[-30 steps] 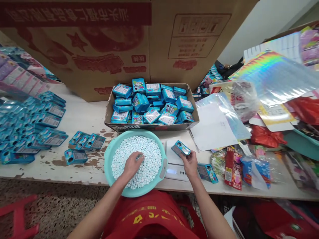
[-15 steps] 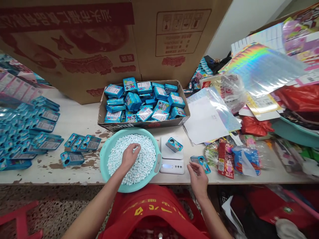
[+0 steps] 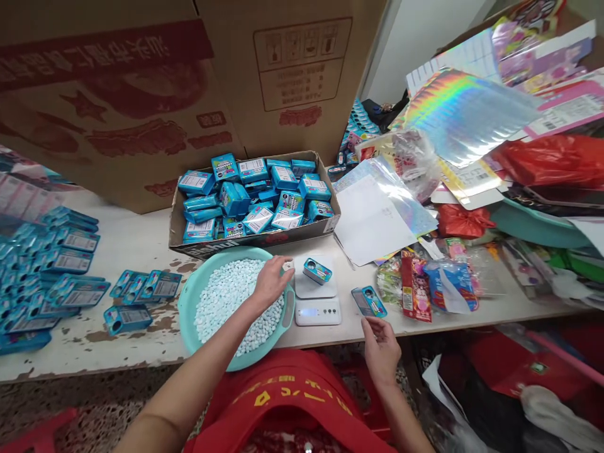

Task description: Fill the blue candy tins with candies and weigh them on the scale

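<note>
My left hand (image 3: 274,280) is over the right side of a teal basin (image 3: 187,314) full of small pale candies (image 3: 221,302); its fingers are bent toward the scale, and whatever they pinch is too small to make out. A small blue tin (image 3: 317,271) rests on the white scale (image 3: 318,311), just right of those fingertips. My right hand (image 3: 381,346) is at the table's front edge, fingers curled and partly apart, holding nothing visible. Just beyond its fingertips another blue tin (image 3: 369,302) lies on the table.
Behind the basin stands a carton of blue tins (image 3: 255,242), with a large cardboard box (image 3: 226,82) behind it. More blue tins (image 3: 70,258) are piled at the left. Papers (image 3: 372,220) and candy packets (image 3: 415,286) cover the right side.
My left hand has moved right from the middle of the candies toward the scale. My right hand has drawn back from the tin beside the scale. The view has shifted slightly.
</note>
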